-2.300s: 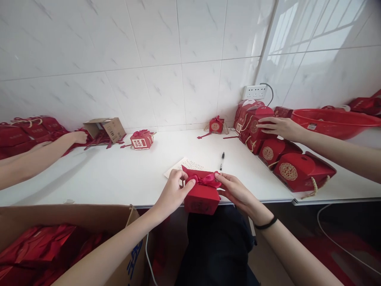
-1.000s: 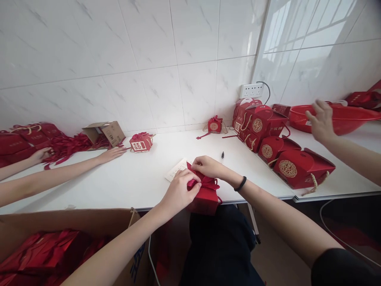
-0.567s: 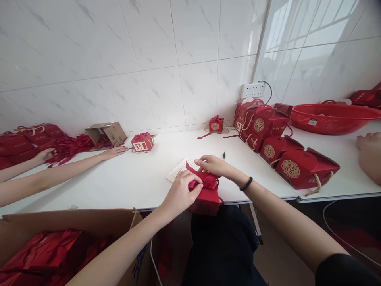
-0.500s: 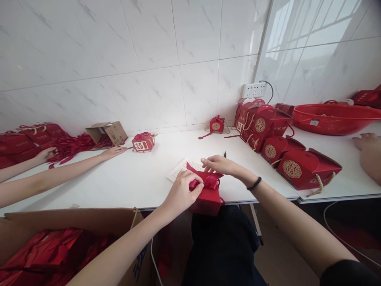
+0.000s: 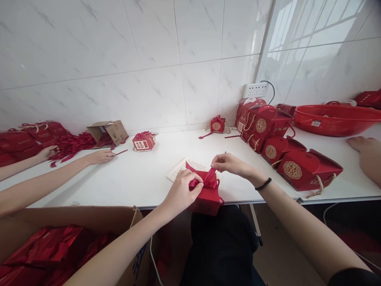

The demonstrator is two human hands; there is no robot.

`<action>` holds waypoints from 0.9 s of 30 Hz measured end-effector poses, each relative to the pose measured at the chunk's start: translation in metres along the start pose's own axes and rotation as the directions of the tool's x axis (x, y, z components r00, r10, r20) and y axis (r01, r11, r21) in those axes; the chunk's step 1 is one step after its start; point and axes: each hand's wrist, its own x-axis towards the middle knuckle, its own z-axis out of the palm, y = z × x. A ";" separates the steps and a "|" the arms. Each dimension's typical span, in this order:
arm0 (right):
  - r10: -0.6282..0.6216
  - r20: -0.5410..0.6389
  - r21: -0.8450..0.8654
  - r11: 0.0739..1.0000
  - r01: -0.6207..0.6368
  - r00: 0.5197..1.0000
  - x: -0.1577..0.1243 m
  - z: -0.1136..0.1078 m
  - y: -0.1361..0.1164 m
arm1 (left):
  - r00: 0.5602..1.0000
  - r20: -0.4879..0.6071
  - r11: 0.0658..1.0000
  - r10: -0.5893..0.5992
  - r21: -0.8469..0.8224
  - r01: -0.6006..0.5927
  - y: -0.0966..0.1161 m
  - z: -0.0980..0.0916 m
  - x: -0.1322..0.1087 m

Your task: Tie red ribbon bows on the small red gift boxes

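A small red gift box sits at the near edge of the white table, over my lap. A red satin ribbon crosses its top. My left hand is closed on the box's left side, pinching the ribbon at the knot. My right hand is raised a little above the box and pinches a ribbon end, pulling it up and to the right. A black band is on my right wrist. Under the box lies a written paper note.
Red handled gift boxes line the right side, with a red basin behind. A co-worker's hand rests at the right; another person's hands reach to red ribbons at the left. A cardboard carton of red bags stands at lower left.
My right hand moved from over the box's far side to above it, drawing a ribbon end up and right. The left person's hand slid back; the right person's hand settled on the table.
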 end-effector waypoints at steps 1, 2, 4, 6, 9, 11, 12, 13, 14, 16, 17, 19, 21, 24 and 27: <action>-0.014 -0.030 -0.038 0.999 0.012 0.999 0.002 0.004 0.004 | 1.000 -0.006 1.000 0.002 0.001 -0.002 -0.001 0.000 -0.001; -0.025 -0.071 -0.084 0.996 0.019 0.997 0.003 0.008 0.008 | 1.000 -0.018 1.000 0.002 -0.004 -0.002 -0.003 0.001 -0.001; -0.063 -0.236 -0.163 0.986 0.024 0.970 -0.003 0.015 0.014 | 0.997 -0.074 1.000 -0.010 -0.027 0.008 -0.007 0.003 -0.003; -0.131 -0.461 -0.197 0.979 0.042 0.878 -0.018 0.022 0.013 | 0.987 -0.153 0.998 -0.056 -0.045 0.050 -0.010 0.004 -0.004; -0.168 -0.605 -0.199 0.978 0.056 0.779 -0.050 0.036 0.001 | 0.969 -0.187 0.987 -0.161 -0.056 0.153 -0.011 0.005 -0.005; -0.120 -0.496 -0.202 0.979 0.020 0.860 -0.066 0.049 -0.010 | 0.965 -0.146 0.975 -0.220 -0.075 0.211 -0.009 0.005 -0.005; -0.092 -0.437 -0.199 0.980 0.004 0.895 -0.071 0.054 -0.015 | 0.963 -0.126 0.969 -0.240 -0.090 0.230 -0.008 0.004 -0.005; -0.068 -0.391 -0.190 0.982 -0.008 0.918 -0.073 0.060 -0.019 | 0.960 -0.111 0.964 -0.256 -0.108 0.244 -0.008 0.003 -0.005; -0.050 -0.366 -0.175 0.985 -0.016 0.929 -0.074 0.064 -0.021 | 0.959 -0.103 0.959 -0.265 -0.129 0.251 -0.007 0.003 -0.005; -0.027 -0.361 -0.127 0.992 -0.020 0.932 -0.070 0.068 -0.022 | 0.958 -0.088 0.952 -0.273 -0.166 0.256 -0.009 0.001 -0.007; -0.021 -0.360 -0.095 0.995 -0.015 0.933 -0.067 0.069 -0.021 | 0.957 -0.080 0.949 -0.277 -0.180 0.260 -0.010 0.000 -0.007; -0.013 -0.337 -0.017 1.000 0.008 0.942 -0.062 0.068 -0.018 | 0.953 -0.069 0.940 -0.295 -0.200 0.276 -0.013 -0.002 -0.009; -0.012 -0.302 0.074 0.997 0.036 0.953 -0.059 0.067 -0.013 | 0.945 -0.053 0.925 -0.323 -0.231 0.303 -0.014 -0.003 -0.010; -0.004 -0.281 0.192 0.980 0.061 0.960 -0.058 0.065 -0.006 | 0.932 -0.015 0.891 -0.362 -0.298 0.341 -0.014 -0.003 -0.010; 0.009 -0.286 0.272 0.960 0.072 0.958 -0.060 0.066 -0.002 | 0.921 0.038 0.862 -0.388 -0.339 0.377 -0.012 -0.003 -0.008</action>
